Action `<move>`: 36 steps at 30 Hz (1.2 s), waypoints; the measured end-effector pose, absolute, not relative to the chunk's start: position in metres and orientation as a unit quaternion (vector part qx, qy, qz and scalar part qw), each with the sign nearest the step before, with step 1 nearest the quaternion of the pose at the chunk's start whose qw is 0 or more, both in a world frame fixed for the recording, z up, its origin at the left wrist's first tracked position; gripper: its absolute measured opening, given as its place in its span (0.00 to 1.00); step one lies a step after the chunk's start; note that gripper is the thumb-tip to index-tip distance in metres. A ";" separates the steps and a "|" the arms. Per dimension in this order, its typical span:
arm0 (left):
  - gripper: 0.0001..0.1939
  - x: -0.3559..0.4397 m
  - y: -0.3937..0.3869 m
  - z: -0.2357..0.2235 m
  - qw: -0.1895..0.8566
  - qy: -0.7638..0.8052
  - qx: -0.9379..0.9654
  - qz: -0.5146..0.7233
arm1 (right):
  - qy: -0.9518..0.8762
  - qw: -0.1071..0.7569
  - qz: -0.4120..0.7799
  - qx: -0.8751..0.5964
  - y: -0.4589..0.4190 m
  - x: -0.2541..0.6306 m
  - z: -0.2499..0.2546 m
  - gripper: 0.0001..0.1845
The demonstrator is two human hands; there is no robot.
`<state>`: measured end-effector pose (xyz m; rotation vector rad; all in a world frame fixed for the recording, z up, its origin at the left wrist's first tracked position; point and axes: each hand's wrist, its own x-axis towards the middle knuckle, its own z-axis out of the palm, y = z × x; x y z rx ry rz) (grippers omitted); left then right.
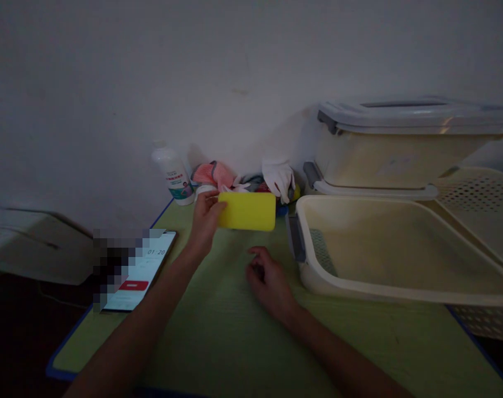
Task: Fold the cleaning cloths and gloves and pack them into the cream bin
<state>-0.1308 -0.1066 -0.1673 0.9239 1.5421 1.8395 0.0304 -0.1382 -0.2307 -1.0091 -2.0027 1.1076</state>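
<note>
My left hand is closed on the left end of a flat yellow rectangular piece, thumb in front and fingers behind. The piece is held up above the green table, its broad face towards me; its exact kind cannot be told. Lower and to the right, my right hand hovers low over or rests on the table. Its fingers are loosely curled, with a gap between thumb and forefinger and nothing visible in them. A cream plastic bin with grey latches stands just right of this hand.
Behind the bin stands a lidded cream box. Along the wall are a white bottle, a pink cloth and a white glove. A phone lies near the table's left edge. Left of the table is a pale box-like object.
</note>
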 end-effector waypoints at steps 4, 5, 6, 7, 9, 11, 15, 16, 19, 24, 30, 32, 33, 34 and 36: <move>0.13 -0.120 -0.134 -0.200 0.264 0.595 0.343 0.677 | -0.699 0.345 0.486 -0.395 -0.134 0.028 -0.232 0.18; 0.13 -0.119 -0.139 -0.208 0.258 0.602 0.344 0.673 | -0.679 0.357 0.514 -0.385 -0.134 0.028 -0.231 0.21; 0.13 -0.119 -0.143 -0.215 0.255 0.610 0.343 0.667 | -0.656 0.368 0.545 -0.370 -0.133 0.027 -0.230 0.26; 0.13 -0.120 -0.146 -0.221 0.256 0.615 0.343 0.662 | -0.634 0.379 0.573 -0.355 -0.133 0.027 -0.228 0.32; 0.14 -0.123 -0.147 -0.227 0.267 0.616 0.346 0.655 | -0.606 0.390 0.607 -0.334 -0.134 0.028 -0.225 0.41; 0.16 -0.126 -0.146 -0.228 0.279 0.608 0.354 0.653 | -0.600 0.394 0.615 -0.327 -0.135 0.028 -0.225 0.47; 0.18 -0.129 -0.143 -0.221 0.283 0.607 0.354 0.653 | -0.626 0.404 0.584 -0.322 -0.134 0.028 -0.228 0.40; 0.19 -0.129 -0.144 -0.219 0.284 0.606 0.353 0.654 | -0.631 0.408 0.573 -0.326 -0.133 0.028 -0.229 0.38; 0.19 -0.126 -0.146 -0.216 0.281 0.602 0.359 0.656 | -0.641 0.414 0.541 -0.353 -0.133 0.028 -0.230 0.34; 0.26 -0.115 -0.153 -0.213 0.287 0.565 0.385 0.671 | -0.666 0.395 0.487 -0.404 -0.135 0.030 -0.228 0.33; 0.38 -0.105 -0.155 -0.217 0.272 0.528 0.357 0.721 | -0.679 0.382 0.460 -0.426 -0.134 0.029 -0.226 0.35; 0.37 -0.105 -0.154 -0.217 0.268 0.519 0.346 0.734 | -0.675 0.378 0.476 -0.418 -0.134 0.029 -0.226 0.34; 0.36 -0.105 -0.153 -0.217 0.275 0.516 0.340 0.736 | -0.675 0.379 0.483 -0.409 -0.135 0.029 -0.226 0.32; 0.35 -0.106 -0.153 -0.217 0.288 0.514 0.334 0.735 | -0.675 0.382 0.490 -0.398 -0.136 0.029 -0.227 0.30; 0.32 -0.106 -0.152 -0.216 0.321 0.511 0.329 0.726 | -0.680 0.391 0.497 -0.369 -0.137 0.029 -0.229 0.24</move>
